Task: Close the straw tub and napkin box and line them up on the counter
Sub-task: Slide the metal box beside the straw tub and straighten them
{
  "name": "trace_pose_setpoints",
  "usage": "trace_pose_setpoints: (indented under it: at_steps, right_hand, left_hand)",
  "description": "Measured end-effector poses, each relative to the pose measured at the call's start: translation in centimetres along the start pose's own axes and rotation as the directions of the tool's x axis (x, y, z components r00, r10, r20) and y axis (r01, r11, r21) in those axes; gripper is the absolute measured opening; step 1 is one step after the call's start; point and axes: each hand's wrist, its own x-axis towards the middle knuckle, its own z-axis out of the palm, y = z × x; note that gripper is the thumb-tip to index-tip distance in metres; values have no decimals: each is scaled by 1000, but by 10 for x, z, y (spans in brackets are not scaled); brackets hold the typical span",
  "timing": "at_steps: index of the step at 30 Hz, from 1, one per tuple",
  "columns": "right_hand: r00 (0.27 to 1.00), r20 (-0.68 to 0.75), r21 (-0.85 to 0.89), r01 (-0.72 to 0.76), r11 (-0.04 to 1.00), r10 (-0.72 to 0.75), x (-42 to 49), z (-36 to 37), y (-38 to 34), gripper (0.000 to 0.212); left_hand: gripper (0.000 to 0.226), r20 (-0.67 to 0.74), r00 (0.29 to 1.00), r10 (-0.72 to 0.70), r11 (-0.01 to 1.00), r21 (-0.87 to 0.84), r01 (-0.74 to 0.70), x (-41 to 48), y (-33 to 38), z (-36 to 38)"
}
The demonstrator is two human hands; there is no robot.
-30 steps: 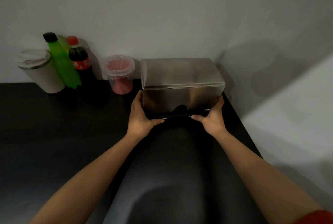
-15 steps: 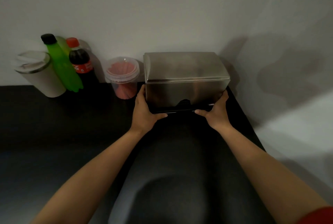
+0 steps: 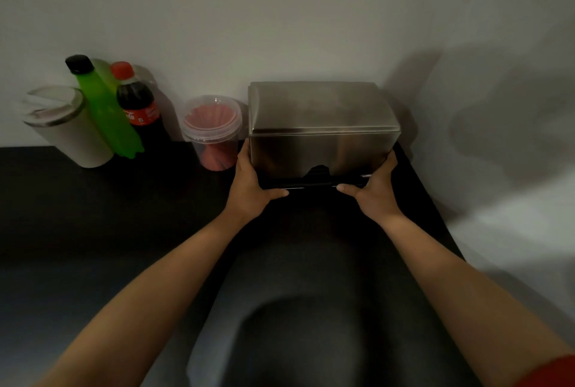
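Observation:
A steel napkin box (image 3: pixel 323 131) with its lid down stands on the black counter (image 3: pixel 93 215) close to the back wall. My left hand (image 3: pixel 249 187) grips its lower left corner and my right hand (image 3: pixel 373 190) grips its lower right corner, thumbs along the dark front base. Just left of the box, almost touching it, stands a clear straw tub (image 3: pixel 213 133) with a clear lid on top and red straws inside.
Along the wall to the left stand a cola bottle (image 3: pixel 140 112), a green bottle (image 3: pixel 107 109) and a white lidded tumbler (image 3: pixel 65 128). The counter's right edge runs just past the box, with a white wall beyond.
Both hands have slid the napkin box back toward the wall, so it now sits next to the straw tub.

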Motion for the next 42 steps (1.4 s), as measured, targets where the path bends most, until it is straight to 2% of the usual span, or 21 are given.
trace_pose_setpoints:
  at_steps: [14,42]
  right_hand:
    - [999,-25,31,-43,999,44,-8,-5,-11,112]
    - [997,-30,18,-70,997,70,-6,-3,-12,114]
  left_hand:
    - [125,42,999,17,998,58,-20,1,0,-4]
    - [121,46,999,8,999,38,-10,3,0,-1]
